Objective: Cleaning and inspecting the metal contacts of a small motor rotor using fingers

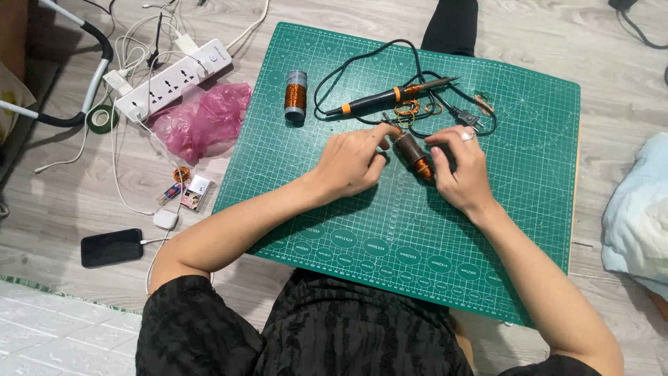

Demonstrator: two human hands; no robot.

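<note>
Both hands, left hand (353,161) and right hand (460,169), are closed around a brown coil (414,157).

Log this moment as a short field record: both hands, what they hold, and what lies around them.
left hand: fingertips on the upper end of the coil
right hand: cupped against the coil's lower side, ring on one finger
coil: dark cylinder with copper winding, tilted, between both hands
surface: green cutting mat on the floor
soldering iron: lying on the mat above the hands, cord looped
copper wire spool: on the mat, left of the iron
off the mat: white power strip, pink plastic bag, black phone
</note>
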